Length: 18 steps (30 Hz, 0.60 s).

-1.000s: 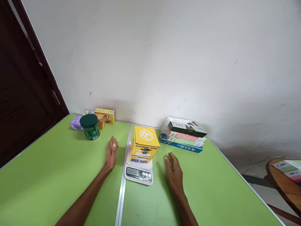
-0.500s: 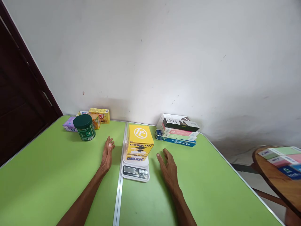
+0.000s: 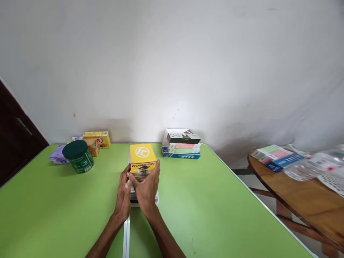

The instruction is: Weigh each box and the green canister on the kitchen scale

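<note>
A yellow box with a white emblem and "COME ON" on its front stands on a white kitchen scale in the middle of the green table. My right hand reaches across the front of the box, its thumb by the left front corner and its fingers along the right side, gripping the lower part. Alongside the left edge is my left hand, fingers stretched out and close to the box or touching it. Both hands hide the lower box and most of the scale, including its buttons.
On the left are a green canister, a purple pack and yellow snack boxes. Stacked cartons lie by the wall at the right. A wooden side table holds more cartons and clear plastic containers.
Both hands have closed in from either side to the yellow box, the right one now spanning its front. My view has turned right, bringing more of the side table into sight.
</note>
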Tool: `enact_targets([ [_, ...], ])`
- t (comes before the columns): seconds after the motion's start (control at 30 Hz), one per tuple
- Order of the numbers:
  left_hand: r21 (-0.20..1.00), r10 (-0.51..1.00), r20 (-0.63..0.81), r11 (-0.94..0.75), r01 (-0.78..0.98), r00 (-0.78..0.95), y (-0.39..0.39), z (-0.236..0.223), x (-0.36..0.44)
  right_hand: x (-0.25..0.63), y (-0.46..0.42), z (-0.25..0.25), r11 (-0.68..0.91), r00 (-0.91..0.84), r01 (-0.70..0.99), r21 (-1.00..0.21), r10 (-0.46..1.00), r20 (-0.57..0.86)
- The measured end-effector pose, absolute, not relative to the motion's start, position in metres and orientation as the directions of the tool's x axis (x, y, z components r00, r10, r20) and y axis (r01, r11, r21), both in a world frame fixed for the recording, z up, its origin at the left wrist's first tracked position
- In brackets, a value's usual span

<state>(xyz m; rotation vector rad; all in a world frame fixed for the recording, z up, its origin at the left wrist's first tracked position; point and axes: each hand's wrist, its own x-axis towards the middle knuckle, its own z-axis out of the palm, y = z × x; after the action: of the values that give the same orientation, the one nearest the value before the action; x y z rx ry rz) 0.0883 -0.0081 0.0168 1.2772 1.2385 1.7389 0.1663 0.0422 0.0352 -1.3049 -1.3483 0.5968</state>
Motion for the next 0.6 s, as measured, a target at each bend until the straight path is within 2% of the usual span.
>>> enact_targets([
  [0.13, 0.957, 0.904, 0.271, -0.289, -0.005, -0.331, -0.005, 0.015, 0.084, 0.159, 0.047, 0.038, 0.253, 0.300, 0.333, -0.908, 0.885, 0.356],
  [0.27, 0.946, 0.905, 0.315, -0.325, 0.015, -0.285, -0.004, 0.025, 0.093, 0.175, 0.052, 0.046, 0.263, 0.328, 0.234, -0.936, 0.885, 0.331],
  [0.43, 0.915, 0.911, 0.403, -0.403, 0.023, -0.085, 0.014, 0.045, 0.131, 0.235, 0.067, 0.063, 0.290, 0.426, 0.302, -0.908, 0.811, 0.401],
  [0.6, 0.953, 0.944, 0.298, -0.303, 0.014, 0.144, 0.062, 0.049, 0.198, 0.325, 0.098, 0.053, 0.187, 0.541, 0.427, -0.885, 0.732, 0.415],
])
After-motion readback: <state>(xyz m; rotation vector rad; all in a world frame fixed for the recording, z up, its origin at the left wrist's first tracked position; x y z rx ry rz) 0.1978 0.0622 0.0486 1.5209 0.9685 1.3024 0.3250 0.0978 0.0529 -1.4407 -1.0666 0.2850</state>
